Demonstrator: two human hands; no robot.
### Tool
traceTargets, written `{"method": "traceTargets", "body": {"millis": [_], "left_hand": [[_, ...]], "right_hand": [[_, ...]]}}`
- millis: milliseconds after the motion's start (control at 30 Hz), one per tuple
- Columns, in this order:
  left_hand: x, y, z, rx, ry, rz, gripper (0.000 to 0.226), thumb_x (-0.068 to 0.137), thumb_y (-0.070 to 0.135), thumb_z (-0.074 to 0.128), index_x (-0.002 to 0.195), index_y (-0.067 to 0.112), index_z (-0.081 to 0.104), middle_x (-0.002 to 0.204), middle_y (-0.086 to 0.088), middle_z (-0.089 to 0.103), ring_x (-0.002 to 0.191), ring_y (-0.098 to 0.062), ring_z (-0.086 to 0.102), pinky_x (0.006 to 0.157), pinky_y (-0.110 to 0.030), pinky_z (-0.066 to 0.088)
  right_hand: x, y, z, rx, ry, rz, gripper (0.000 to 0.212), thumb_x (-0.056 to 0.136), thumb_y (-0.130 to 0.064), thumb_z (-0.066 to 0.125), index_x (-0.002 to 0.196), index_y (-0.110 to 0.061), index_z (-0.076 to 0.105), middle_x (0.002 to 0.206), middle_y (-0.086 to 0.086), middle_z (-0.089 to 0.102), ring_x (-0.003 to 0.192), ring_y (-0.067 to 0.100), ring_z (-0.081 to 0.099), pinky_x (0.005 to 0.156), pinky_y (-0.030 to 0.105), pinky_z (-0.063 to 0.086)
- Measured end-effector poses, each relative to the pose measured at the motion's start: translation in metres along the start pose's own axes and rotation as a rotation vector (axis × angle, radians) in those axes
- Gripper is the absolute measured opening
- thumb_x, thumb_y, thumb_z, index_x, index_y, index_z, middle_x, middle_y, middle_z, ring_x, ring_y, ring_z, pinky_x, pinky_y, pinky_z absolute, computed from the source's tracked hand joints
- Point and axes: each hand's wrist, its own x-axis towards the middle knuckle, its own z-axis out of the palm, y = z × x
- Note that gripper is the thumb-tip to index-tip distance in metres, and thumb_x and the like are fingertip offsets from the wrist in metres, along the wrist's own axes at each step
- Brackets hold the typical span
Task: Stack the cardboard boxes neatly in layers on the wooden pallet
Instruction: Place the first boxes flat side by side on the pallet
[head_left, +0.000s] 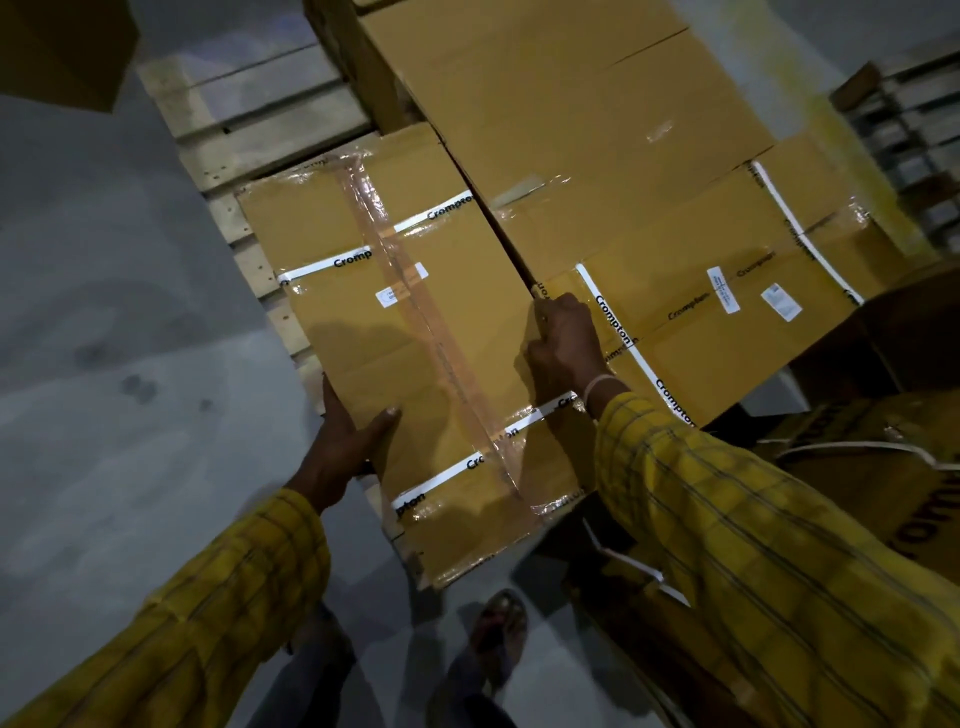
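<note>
Dim floor (130, 312), pallet (270, 130) mostly box-hidden (405, 332)

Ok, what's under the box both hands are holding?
Wooden pallet slats show beyond the held box on its far and left sides, floor under its near end. Directly beneath is covered.

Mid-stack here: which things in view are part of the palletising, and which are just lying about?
Job: held box, left hand, right hand, neighbouring stacked box, wooden pallet.
Lying about: opened carton at right, loose white strap, empty pallet behind.
</note>
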Motion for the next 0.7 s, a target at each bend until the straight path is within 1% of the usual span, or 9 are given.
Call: {"method": "traceTargets", "body": {"millis": [67,167,233,333,400,467,533,600,700], "left_hand": [[-0.003,-0.002,0.007,-0.025,0.001,0.009,0.09,0.095,0.031,0.073,0.155,0.053,0.01,0.138,0.013,0.048,0.114,-0.011,0.056,0.06,-0.036,0.062],[-0.005,-0.003,0.011,-0.053,0.008,0.019,0.089,0.095,0.028,0.072,0.155,0.051,0.01,0.134,0.016,0.049,0.112,-0.01,0.057,0.057,-0.031,0.061],[-0.005,-0.003,0.013,-0.059,0.004,0.025,0.089,0.096,0.027,0.072,0.155,0.052,0.01,0.133,0.017,0.05,0.112,-0.011,0.057,0.057,-0.031,0.061],[-0.005,-0.003,0.014,-0.06,0.001,0.037,0.088,0.096,0.025,0.071,0.154,0.053,0.01,0.134,0.015,0.05,0.113,-0.013,0.058,0.058,-0.031,0.061],[-0.004,-0.004,0.015,-0.062,0.006,0.041,0.089,0.096,0.024,0.071,0.154,0.053,0.01,0.133,0.014,0.05,0.113,-0.013,0.058,0.058,-0.031,0.061],[-0.003,-0.005,0.016,-0.053,0.007,0.035,0.091,0.096,0.025,0.071,0.155,0.053,0.008,0.133,0.014,0.049,0.112,-0.012,0.057,0.057,-0.029,0.061],[0.0,-0.006,0.016,-0.047,0.004,0.038,0.092,0.096,0.025,0.071,0.155,0.053,0.007,0.135,0.012,0.048,0.113,-0.012,0.056,0.057,-0.028,0.06],[0.001,-0.008,0.016,-0.036,-0.004,0.039,0.093,0.096,0.024,0.071,0.156,0.052,0.005,0.137,0.01,0.046,0.114,-0.011,0.055,0.057,-0.028,0.06],[0.003,-0.01,0.016,-0.026,-0.004,0.025,0.097,0.096,0.025,0.072,0.156,0.052,0.001,0.14,0.006,0.043,0.113,-0.01,0.054,0.057,-0.028,0.06]], "right_hand": [[-0.003,0.006,0.001,0.059,0.026,-0.003,0.062,0.079,-0.008,0.075,0.139,-0.002,0.059,0.128,0.024,0.052,0.118,0.042,0.052,0.097,0.042,0.047],[-0.012,0.014,-0.001,0.211,0.115,-0.018,0.061,0.077,0.002,0.068,0.137,-0.005,0.058,0.128,0.017,0.046,0.107,0.033,0.057,0.091,0.037,0.053],[-0.021,0.019,0.0,0.198,0.166,-0.032,0.058,0.078,-0.001,0.068,0.134,-0.005,0.058,0.127,0.015,0.046,0.108,0.031,0.056,0.092,0.043,0.054],[-0.034,0.032,0.011,-0.092,0.231,0.017,0.057,0.08,-0.03,0.077,0.131,-0.012,0.059,0.132,0.015,0.051,0.12,0.036,0.046,0.096,0.05,0.047],[-0.039,0.042,0.024,-0.118,0.206,0.044,0.064,0.091,-0.044,0.068,0.144,-0.014,0.051,0.152,0.018,0.043,0.139,0.04,0.038,0.11,0.054,0.038],[-0.042,0.051,0.037,-0.078,0.139,0.046,0.068,0.102,-0.046,0.054,0.16,-0.016,0.033,0.169,0.017,0.021,0.155,0.038,0.018,0.121,0.058,0.019],[-0.04,0.054,0.043,-0.054,0.098,0.05,0.069,0.107,-0.045,0.046,0.165,-0.019,0.018,0.173,0.013,0.005,0.159,0.036,0.005,0.123,0.06,0.009],[-0.04,0.054,0.048,-0.078,0.087,0.047,0.068,0.109,-0.044,0.039,0.166,-0.02,0.01,0.173,0.011,-0.003,0.159,0.036,-0.002,0.125,0.061,0.005],[-0.039,0.056,0.053,-0.121,0.081,0.042,0.067,0.111,-0.044,0.031,0.166,-0.019,0.004,0.173,0.012,-0.008,0.159,0.038,-0.005,0.125,0.062,0.004]]}}
